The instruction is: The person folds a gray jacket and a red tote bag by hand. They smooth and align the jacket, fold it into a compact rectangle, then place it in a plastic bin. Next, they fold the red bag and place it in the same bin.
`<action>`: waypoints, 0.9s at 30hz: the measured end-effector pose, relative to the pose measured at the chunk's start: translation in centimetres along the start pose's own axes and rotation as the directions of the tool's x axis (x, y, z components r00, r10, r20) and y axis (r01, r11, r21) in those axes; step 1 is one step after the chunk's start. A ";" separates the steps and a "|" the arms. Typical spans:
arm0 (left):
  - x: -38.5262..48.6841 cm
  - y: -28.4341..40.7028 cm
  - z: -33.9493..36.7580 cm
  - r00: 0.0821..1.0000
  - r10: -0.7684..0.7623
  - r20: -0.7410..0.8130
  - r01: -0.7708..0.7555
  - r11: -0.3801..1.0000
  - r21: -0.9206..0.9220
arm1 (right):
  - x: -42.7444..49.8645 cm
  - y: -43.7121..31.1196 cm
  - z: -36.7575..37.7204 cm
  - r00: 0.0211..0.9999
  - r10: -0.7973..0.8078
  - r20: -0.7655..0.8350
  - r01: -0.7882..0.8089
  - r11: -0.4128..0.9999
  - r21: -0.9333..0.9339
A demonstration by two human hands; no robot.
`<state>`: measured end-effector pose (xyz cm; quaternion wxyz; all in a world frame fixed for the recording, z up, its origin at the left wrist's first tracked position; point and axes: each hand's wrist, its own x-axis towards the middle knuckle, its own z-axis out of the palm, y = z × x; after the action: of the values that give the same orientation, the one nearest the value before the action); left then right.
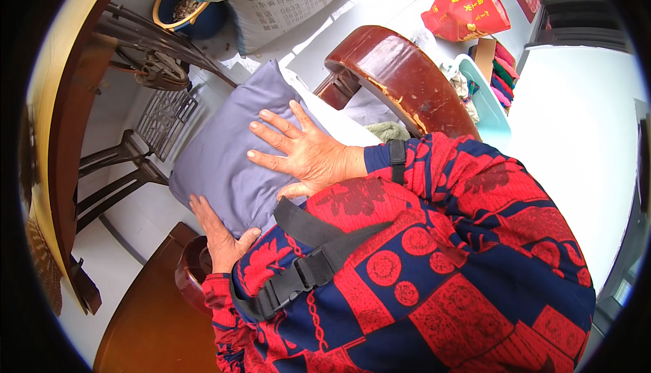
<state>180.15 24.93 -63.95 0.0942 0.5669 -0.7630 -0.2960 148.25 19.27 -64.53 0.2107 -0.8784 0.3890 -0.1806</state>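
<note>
A folded grey-purple cloth [229,144], soft and wrinkled, lies before me across my lap. My right hand [310,157] rests flat on its upper face, palm down with the fingers spread. At the lower left edge of the cloth lies my left hand [218,230], its fingers along the edge and its thumb apart, near the front of my patterned jacket. White fabric [335,126] shows beneath and beside the cloth on the right. What the cloth rests on is hidden.
A worn wooden armrest [402,68] curves at my right; another [193,266] shows at lower left. Beyond stand a printed woven sack [290,7], a blue bucket [203,19], a red bag [468,7] and a pale turquoise basket [488,113]. Dark metal table legs [127,159] are at left.
</note>
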 end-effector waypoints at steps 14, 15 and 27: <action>2.6 0.1 0.5 0.996 -0.082 -0.017 0.077 0.980 -0.185 | 1.0 0.8 -0.5 0.996 0.003 -0.091 0.004 0.997 0.082; 2.8 0.2 0.5 0.996 -0.091 -0.015 0.086 0.977 -0.196 | 1.1 0.8 -0.6 0.997 0.006 -0.082 0.000 0.997 0.072; 5.3 3.6 -0.8 0.997 -0.043 0.058 0.048 0.995 -0.091 | 1.8 0.5 -2.2 0.999 0.038 0.002 -0.037 0.992 -0.124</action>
<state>175.79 20.45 -62.27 0.0921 0.5705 -0.7377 -0.3490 148.01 17.08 -62.60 0.1602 -0.8827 0.4154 -0.1503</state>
